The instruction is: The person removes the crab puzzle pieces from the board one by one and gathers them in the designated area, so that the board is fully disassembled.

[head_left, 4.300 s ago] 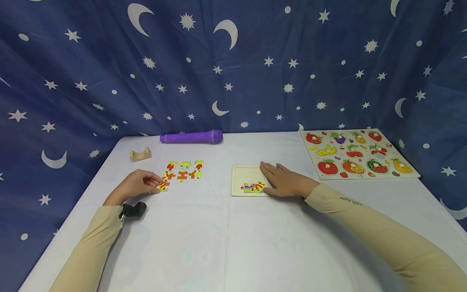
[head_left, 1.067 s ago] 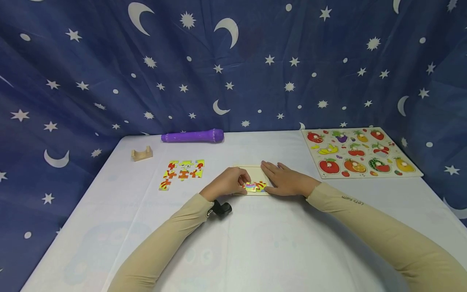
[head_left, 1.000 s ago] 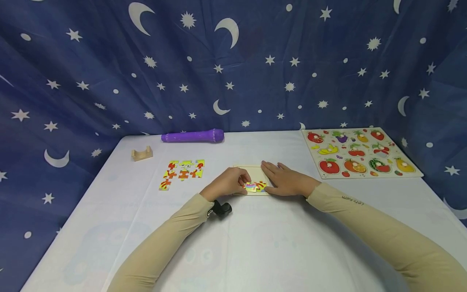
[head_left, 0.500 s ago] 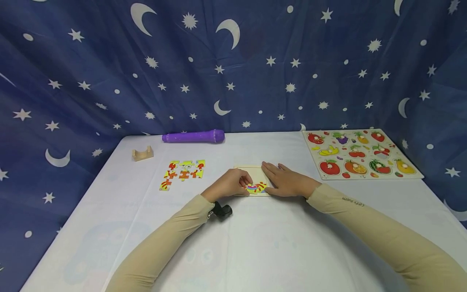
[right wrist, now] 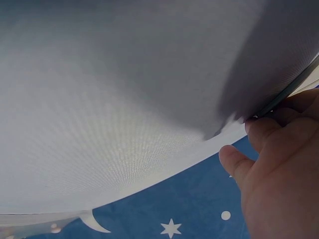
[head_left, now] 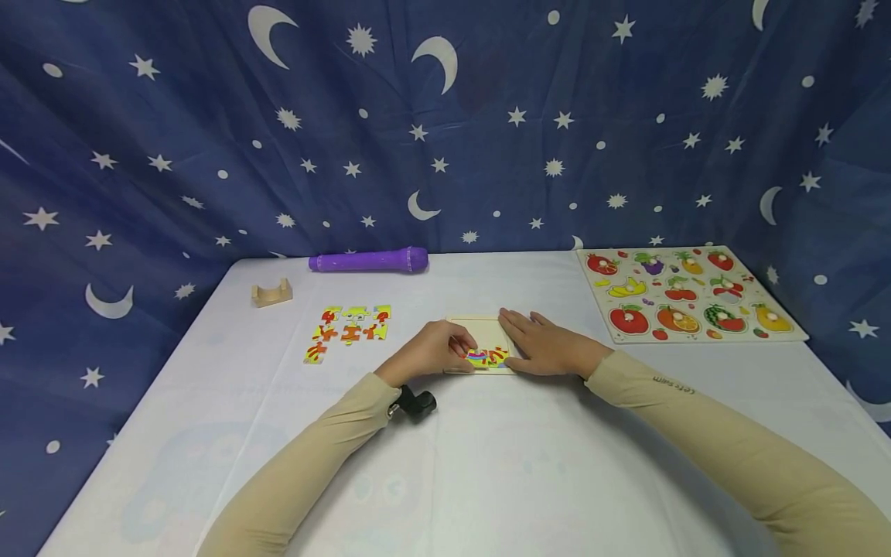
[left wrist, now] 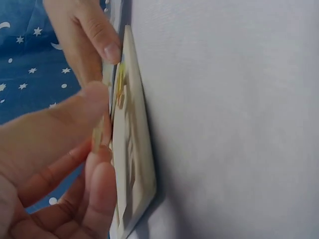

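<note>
My left hand is over the left part of a small square wooden puzzle tray. Between thumb and fingertips it pinches a thin puzzle piece, seen edge-on in the left wrist view, close over the tray. Beside those fingertips, a rainbow-patterned piece and a red-and-yellow piece show along the tray's near side. My right hand rests with extended fingers on the tray's right edge. Fingers hide the tray's near left corner.
Several loose puzzle pieces lie in rows to the left. Behind them are a purple toy microphone and a small wooden cradle. A fruit puzzle board lies at the back right, and a starry curtain hangs behind the table.
My left hand has gone from the loose pieces on the left to the tray, and lately shifts only slightly there. My right hand has stayed on the tray's edge.
</note>
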Available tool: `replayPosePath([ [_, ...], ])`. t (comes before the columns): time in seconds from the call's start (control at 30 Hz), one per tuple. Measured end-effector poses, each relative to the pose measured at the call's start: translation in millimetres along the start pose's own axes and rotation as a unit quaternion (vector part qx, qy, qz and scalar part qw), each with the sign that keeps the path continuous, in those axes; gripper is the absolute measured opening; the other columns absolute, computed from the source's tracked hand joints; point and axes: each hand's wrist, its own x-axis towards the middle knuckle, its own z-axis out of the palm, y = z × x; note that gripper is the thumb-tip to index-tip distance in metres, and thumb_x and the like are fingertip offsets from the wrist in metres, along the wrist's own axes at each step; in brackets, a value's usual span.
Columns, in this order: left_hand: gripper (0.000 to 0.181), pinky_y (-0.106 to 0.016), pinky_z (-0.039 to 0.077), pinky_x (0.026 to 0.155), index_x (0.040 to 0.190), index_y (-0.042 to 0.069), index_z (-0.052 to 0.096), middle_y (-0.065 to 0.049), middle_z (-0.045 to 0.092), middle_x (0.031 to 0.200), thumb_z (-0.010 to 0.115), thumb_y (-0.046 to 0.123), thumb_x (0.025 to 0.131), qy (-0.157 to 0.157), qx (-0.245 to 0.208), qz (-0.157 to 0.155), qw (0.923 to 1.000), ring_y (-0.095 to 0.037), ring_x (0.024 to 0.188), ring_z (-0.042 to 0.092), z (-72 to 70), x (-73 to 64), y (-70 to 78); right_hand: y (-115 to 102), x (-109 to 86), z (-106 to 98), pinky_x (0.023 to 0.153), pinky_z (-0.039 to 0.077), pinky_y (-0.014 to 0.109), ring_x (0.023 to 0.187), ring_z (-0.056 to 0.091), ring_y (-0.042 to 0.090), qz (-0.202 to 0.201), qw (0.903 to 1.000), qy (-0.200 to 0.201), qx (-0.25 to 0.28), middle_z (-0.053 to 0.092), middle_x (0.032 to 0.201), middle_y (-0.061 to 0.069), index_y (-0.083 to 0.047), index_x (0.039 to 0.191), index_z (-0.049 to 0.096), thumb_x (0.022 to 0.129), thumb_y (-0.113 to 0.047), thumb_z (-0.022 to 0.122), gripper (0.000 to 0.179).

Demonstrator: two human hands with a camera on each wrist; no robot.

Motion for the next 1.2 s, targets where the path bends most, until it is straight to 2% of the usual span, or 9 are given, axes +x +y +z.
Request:
replayPosePath([
  [0.2, 0.028, -0.017, 0.050, 0.067, 0.098, 0.004, 0.070, -0.006, 0.068, 0.087, 0.080, 0.012, 0.073, 0.024, -0.032, 0.021, 0.9990, -0.006, 0.072, 0.057, -9.5, -11.3, -6.3, -1, -0.3, -1, 0.117, 0.012, 0.050, 0.147, 0.011, 0.026, 0.002, 1.0000, -0.004, 0.000, 0.009, 0.159, 0.013, -0.002, 0.150, 0.009, 0.094, -0.050, 0.041, 0.080],
  [0.33, 0.029, -0.019, 0.051, 0.069, 0.098, 0.005, 0.070, -0.005, 0.068, 0.087, 0.081, 0.012, 0.072, 0.049, -0.037, 0.021, 0.9979, -0.007, 0.074, 0.058, -19.1, -23.6, -10.5, -1, -0.5, -1, 0.118, 0.012, 0.049, 0.147, 0.010, 0.026, 0.002, 1.0000, -0.003, -0.001, 0.009, 0.159, 0.012, -0.002, 0.150, 0.009, 0.094, -0.049, 0.041, 0.080],
  [0.53, 0.031, -0.023, 0.051, 0.071, 0.099, 0.007, 0.071, -0.004, 0.067, 0.085, 0.081, 0.011, 0.070, 0.075, -0.027, 0.008, 0.9968, -0.009, 0.073, 0.058, -39.7, -44.6, -21.7, -1, -0.9, -1, 0.118, 0.011, 0.049, 0.147, 0.010, 0.026, -0.001, 1.0000, -0.002, -0.002, 0.009, 0.159, 0.012, -0.002, 0.150, 0.009, 0.094, -0.049, 0.040, 0.080],
  [0.73, 0.031, -0.025, 0.053, 0.075, 0.100, 0.005, 0.070, -0.006, 0.068, 0.088, 0.081, 0.009, 0.070, 0.098, -0.002, 0.014, 0.9951, -0.010, 0.074, 0.058, -63.8, -67.9, -37.7, 0, -0.5, 0, 0.118, 0.012, 0.049, 0.147, 0.011, 0.025, -0.002, 1.0000, 0.000, -0.007, 0.009, 0.159, 0.012, -0.002, 0.150, 0.009, 0.095, -0.050, 0.039, 0.079],
  [0.97, 0.032, -0.024, 0.052, 0.075, 0.101, 0.003, 0.070, -0.007, 0.067, 0.087, 0.080, 0.008, 0.071, 0.114, 0.012, -0.020, 0.9932, -0.009, 0.076, 0.058, -86.1, -93.6, -61.7, 1, 0.9, 2, 0.118, 0.012, 0.049, 0.147, 0.010, 0.025, -0.002, 1.0000, 0.003, -0.009, 0.010, 0.159, 0.012, -0.002, 0.150, 0.009, 0.095, -0.050, 0.039, 0.079],
  [1.2, 0.033, -0.020, 0.051, 0.072, 0.104, 0.002, 0.070, -0.007, 0.067, 0.085, 0.079, 0.009, 0.073, 0.112, 0.022, -0.067, 0.9912, -0.010, 0.076, 0.058, -95.1, -113.2, -87.1, 0, 0.5, 2, 0.118, 0.012, 0.049, 0.147, 0.010, 0.025, -0.001, 0.9999, 0.002, -0.011, 0.009, 0.159, 0.011, -0.003, 0.150, 0.009, 0.094, -0.050, 0.039, 0.079],
])
